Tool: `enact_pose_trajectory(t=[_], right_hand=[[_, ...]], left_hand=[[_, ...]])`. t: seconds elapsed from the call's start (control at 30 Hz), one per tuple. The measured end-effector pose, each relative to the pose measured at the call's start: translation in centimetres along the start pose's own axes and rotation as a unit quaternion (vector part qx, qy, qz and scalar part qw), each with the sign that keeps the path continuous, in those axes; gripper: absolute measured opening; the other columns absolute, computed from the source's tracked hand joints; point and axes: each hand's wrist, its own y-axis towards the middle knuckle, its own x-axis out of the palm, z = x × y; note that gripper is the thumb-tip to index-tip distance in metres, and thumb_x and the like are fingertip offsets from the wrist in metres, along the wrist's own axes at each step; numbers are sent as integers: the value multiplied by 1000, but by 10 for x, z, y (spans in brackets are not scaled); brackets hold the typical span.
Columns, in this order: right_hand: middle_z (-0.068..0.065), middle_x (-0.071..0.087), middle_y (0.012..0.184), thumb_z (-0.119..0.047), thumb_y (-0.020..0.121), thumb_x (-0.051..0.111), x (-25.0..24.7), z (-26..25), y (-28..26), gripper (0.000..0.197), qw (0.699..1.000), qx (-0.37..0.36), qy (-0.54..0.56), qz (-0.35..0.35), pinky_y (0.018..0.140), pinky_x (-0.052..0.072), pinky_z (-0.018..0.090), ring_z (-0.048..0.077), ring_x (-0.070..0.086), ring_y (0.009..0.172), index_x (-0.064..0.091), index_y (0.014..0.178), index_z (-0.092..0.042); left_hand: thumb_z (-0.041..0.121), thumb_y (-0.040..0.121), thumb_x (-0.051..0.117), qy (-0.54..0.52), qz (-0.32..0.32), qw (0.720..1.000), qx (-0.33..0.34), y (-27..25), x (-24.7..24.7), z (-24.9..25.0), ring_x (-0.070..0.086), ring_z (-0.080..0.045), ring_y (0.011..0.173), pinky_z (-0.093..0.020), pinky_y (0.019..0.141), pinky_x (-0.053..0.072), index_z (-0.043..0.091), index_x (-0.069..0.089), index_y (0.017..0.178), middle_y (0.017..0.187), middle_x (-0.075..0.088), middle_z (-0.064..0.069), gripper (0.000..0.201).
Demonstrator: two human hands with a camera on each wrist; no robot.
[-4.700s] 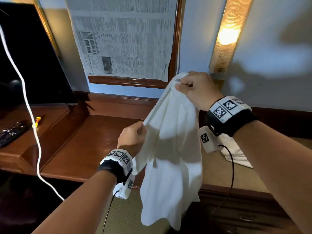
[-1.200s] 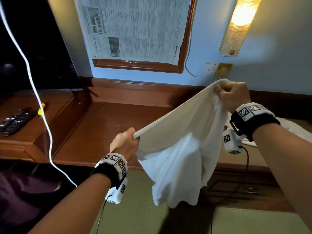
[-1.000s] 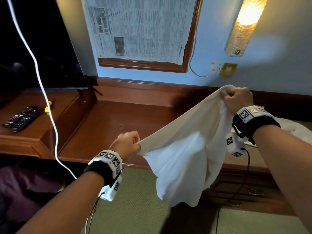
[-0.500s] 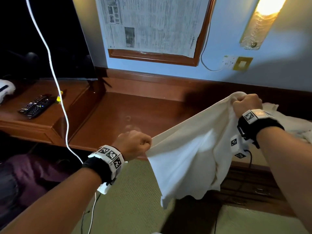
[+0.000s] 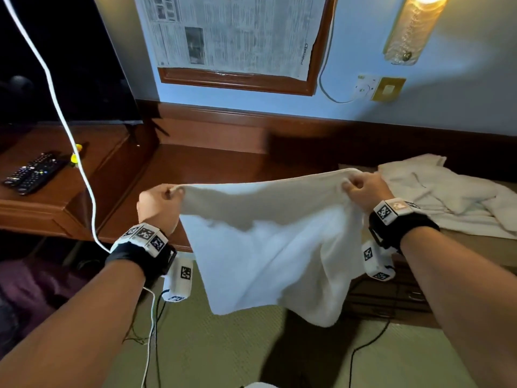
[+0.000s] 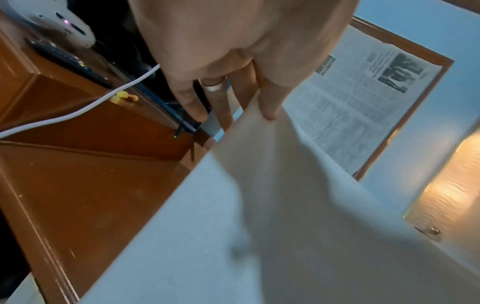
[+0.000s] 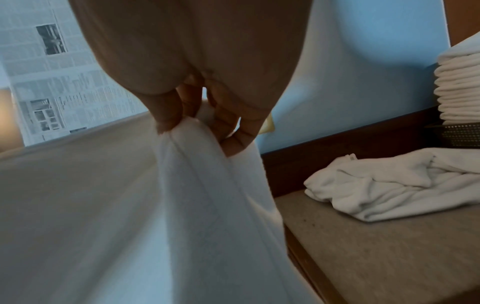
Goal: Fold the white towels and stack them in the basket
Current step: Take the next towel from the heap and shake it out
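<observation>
Both hands pinch the soft white cloth towel (image 5: pixel 268 242) tight — left hand (image 5: pixel 158 204) at 9 o'clock, right hand (image 5: pixel 363 189) at 3. Pull the top edge straight, then lay it flat on the brown wooden counter (image 5: pixel 212 166).

Dark perforated basket (image 7: pixel 459 134) and stack of folded white towels (image 7: pixel 459 86) cut by right edge; printed newspaper sheet (image 5: pixel 237 35) text illegible.

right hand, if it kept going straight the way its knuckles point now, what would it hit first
Probably the crumpled white towels heaped on the countertop, just past the right hand; then the dark wall panel. Depth is hard to judge.
</observation>
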Motion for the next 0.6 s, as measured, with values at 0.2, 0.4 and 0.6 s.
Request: enact_pose_trajectory(t=[0.2, 0.4, 0.6], right_hand=[[20, 68, 104, -15, 95, 60, 29, 45, -33, 18, 997, 32, 48, 42, 79, 43, 36, 35, 62, 98, 68, 101, 0], [19, 61, 104, -1, 87, 60, 41, 105, -64, 11, 984, 125, 64, 113, 71, 33, 25, 35, 59, 91, 69, 93, -4], [15, 66, 100, -10, 87, 60, 42, 119, -69, 18, 955, 211, 106, 181, 79, 46, 36, 37, 62, 94, 73, 100, -11]], left_hand=[[28, 94, 59, 57, -23, 996, -66, 20, 2, -16, 62, -32, 92, -37, 81, 48, 19, 75, 106, 92, 67, -9, 21], [25, 92, 57, 131, -24, 979, -154, 33, -14, -66, 67, -40, 96, -43, 86, 54, 18, 74, 110, 102, 71, -18, 26], [20, 93, 47, 6, 14, 971, -240, 54, -29, -86, 72, -26, 57, -35, 58, 57, 13, 67, 101, 83, 74, -12, 23]])
